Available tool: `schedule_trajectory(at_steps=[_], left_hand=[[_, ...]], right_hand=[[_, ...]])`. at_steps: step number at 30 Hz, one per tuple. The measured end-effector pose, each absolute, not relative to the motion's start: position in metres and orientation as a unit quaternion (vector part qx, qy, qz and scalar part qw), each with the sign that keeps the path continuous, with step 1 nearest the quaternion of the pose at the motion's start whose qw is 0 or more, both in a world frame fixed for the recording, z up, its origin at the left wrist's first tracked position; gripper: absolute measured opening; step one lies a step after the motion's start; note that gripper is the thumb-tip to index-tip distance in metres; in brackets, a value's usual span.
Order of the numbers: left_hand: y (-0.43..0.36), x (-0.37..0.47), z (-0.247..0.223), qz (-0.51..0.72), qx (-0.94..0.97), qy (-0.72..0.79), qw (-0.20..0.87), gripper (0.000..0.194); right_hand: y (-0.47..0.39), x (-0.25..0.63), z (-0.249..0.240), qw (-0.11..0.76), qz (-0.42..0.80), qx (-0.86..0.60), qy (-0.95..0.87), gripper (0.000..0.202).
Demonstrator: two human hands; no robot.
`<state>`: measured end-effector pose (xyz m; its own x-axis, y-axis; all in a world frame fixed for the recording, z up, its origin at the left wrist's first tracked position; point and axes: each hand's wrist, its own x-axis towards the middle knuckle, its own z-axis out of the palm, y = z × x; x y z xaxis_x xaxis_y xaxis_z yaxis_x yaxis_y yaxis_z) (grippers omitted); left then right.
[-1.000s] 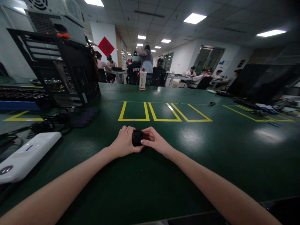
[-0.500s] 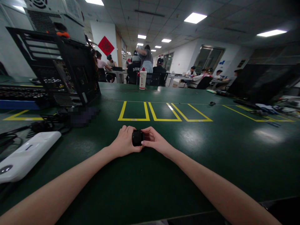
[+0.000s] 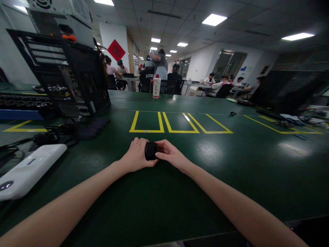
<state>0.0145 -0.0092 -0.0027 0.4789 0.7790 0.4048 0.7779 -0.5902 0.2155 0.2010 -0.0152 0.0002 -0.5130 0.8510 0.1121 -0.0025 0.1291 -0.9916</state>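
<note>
Between my hands, low over the green table point(image 3: 159, 202), is a small black rounded object point(image 3: 150, 151); its kind is not clear. My left hand point(image 3: 136, 154) is wrapped around its left side, thumb beneath and fingers over the far side. On the right side my right hand point(image 3: 171, 154) grips the same object with its thumb in front and the fingers curled behind. My fingers hide part of its edges.
Yellow tape outlines point(image 3: 146, 131) mark the table beyond my hands. At left stand a black computer case point(image 3: 84, 82), cables and a white device point(image 3: 33, 168). A paper cup point(image 3: 156, 88) stands at the far edge; a small black ring point(image 3: 232, 113) lies right. People sit beyond.
My right thumb has shifted slightly upward on the black object. My left hand and the object have stayed in place.
</note>
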Motion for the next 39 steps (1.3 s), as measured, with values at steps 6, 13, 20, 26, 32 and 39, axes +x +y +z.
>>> schedule_trajectory(at_steps=[6, 13, 20, 26, 32, 39], left_hand=[[-0.0094, 0.0148, -0.0020, 0.235, 0.859, 0.455, 0.009, 0.059], [-0.0094, 0.0141, -0.0034, 0.242, 0.856, 0.457, 0.019, 0.059], [-0.0100, 0.0145, -0.0031, 0.239, 0.858, 0.455, 0.002, 0.059], [-0.0107, 0.0149, -0.0024, 0.234, 0.860, 0.454, -0.002, 0.059], [-0.0101, 0.0144, -0.0020, 0.232, 0.858, 0.458, 0.019, 0.059], [-0.0113, 0.0142, -0.0002, 0.232, 0.858, 0.458, 0.019, 0.058]], right_hand=[[-0.0189, 0.1998, 0.0032, 0.383, 0.569, -0.328, -0.650, 0.030], [-0.0207, 0.1994, 0.0078, 0.364, 0.572, -0.360, -0.641, 0.038], [-0.0174, 0.2001, 0.0033, 0.372, 0.582, -0.319, -0.649, 0.042], [-0.0190, 0.1992, 0.0040, 0.380, 0.577, -0.326, -0.645, 0.033], [-0.0174, 0.2004, 0.0027, 0.363, 0.576, -0.338, -0.650, 0.042], [-0.0180, 0.2008, 0.0028, 0.369, 0.574, -0.325, -0.655, 0.037]])
